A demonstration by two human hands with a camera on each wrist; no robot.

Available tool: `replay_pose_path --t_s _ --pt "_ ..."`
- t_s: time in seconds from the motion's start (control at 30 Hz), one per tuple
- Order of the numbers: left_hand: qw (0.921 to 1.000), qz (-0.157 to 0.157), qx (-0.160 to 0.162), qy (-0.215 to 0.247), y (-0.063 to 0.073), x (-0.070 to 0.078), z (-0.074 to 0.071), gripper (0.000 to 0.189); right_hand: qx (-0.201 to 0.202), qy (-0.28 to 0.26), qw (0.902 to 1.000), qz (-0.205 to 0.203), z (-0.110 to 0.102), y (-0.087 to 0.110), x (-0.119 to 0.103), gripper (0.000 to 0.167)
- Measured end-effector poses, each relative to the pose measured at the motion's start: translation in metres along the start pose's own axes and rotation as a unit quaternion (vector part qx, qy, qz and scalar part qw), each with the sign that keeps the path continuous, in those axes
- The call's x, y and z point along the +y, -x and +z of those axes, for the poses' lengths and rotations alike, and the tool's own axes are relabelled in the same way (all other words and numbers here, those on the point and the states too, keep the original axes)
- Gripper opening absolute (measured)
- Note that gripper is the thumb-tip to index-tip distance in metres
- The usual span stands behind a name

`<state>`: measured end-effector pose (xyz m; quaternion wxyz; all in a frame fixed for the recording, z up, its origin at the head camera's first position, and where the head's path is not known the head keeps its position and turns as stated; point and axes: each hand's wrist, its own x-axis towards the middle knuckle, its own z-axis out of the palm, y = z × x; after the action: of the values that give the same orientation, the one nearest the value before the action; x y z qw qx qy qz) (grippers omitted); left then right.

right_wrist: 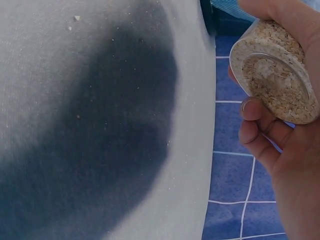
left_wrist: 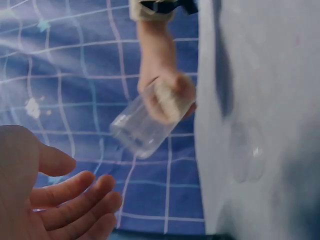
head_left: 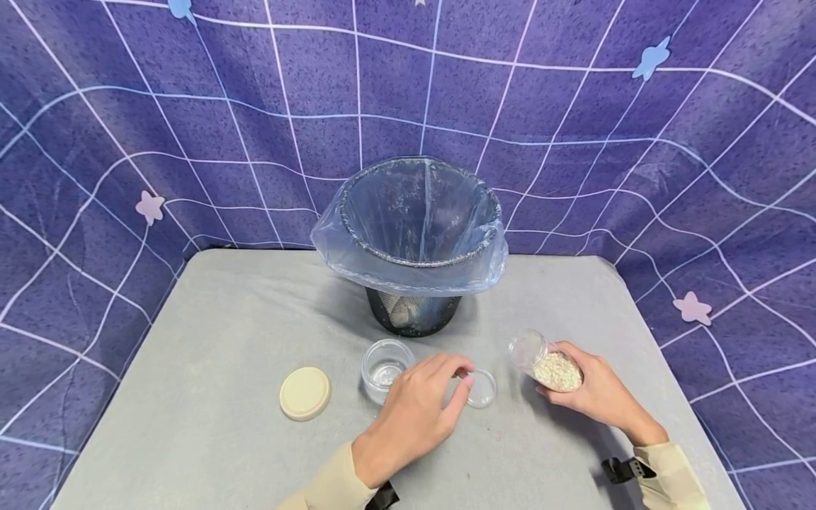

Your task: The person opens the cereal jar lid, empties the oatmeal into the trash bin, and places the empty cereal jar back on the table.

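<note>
My right hand grips a clear jar round its lower part, tilted with its mouth toward the left. Pale flakes like oats lie in the bottom of that jar; in the right wrist view the flakes show through its base. Over the table, my left hand holds nothing, its fingers loosely bent; its palm side faces the left wrist camera. Just beyond its fingertips lies a clear round lid. A second clear jar, partly hidden by the left hand, stands beside it.
A cream round lid lies on the grey-covered table, left of the second jar. At the back stands a black mesh bin with a blue plastic liner. Purple grid-patterned cloth hangs round the table. Small crumbs dot the tabletop.
</note>
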<state>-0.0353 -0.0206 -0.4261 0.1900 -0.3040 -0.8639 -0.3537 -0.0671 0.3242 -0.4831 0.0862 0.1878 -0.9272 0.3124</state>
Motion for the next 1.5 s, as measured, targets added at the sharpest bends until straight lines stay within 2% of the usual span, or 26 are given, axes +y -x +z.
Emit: replay_pose_path --t_s 0.23,0.4,0.57,0.8,0.97,1.1,1.2,1.5 --pt "0.9958 -0.081 0.038 0.016 -0.014 -0.012 -0.033 0.007 0.001 0.003 1.0 0.001 -0.001 -0.002 0.0 0.067" --pt "0.9905 -0.12 0.062 0.025 -0.02 -0.024 -0.051 0.009 -0.002 0.002 1.0 -0.001 -0.003 -0.003 -0.003 0.067" --pt "0.9856 -0.144 0.081 0.036 -0.024 -0.035 -0.064 0.009 -0.001 0.004 1.0 -0.005 -0.005 -0.004 -0.003 0.068" --pt "0.9825 -0.151 0.106 0.025 -0.029 -0.054 -0.081 0.012 0.001 0.002 1.0 -0.008 -0.007 -0.006 -0.004 0.068" --pt "0.9743 -0.175 0.142 0.009 -0.036 -0.068 -0.098 0.022 0.004 -0.001 0.9999 -0.011 -0.01 -0.008 -0.006 0.068" --pt "0.9667 -0.19 0.172 0.006 -0.045 -0.078 -0.113 0.028 0.009 0.0 0.9999 -0.012 -0.014 -0.01 -0.007 0.069" --pt "0.9639 -0.192 0.184 0.001 -0.053 -0.084 -0.121 0.03 0.009 0.003 0.9999 -0.01 -0.015 -0.012 -0.007 0.07" --pt "0.9549 -0.224 0.194 -0.016 -0.077 -0.105 -0.131 0.038 -0.004 0.002 0.9999 -0.016 -0.017 -0.021 -0.013 0.071"
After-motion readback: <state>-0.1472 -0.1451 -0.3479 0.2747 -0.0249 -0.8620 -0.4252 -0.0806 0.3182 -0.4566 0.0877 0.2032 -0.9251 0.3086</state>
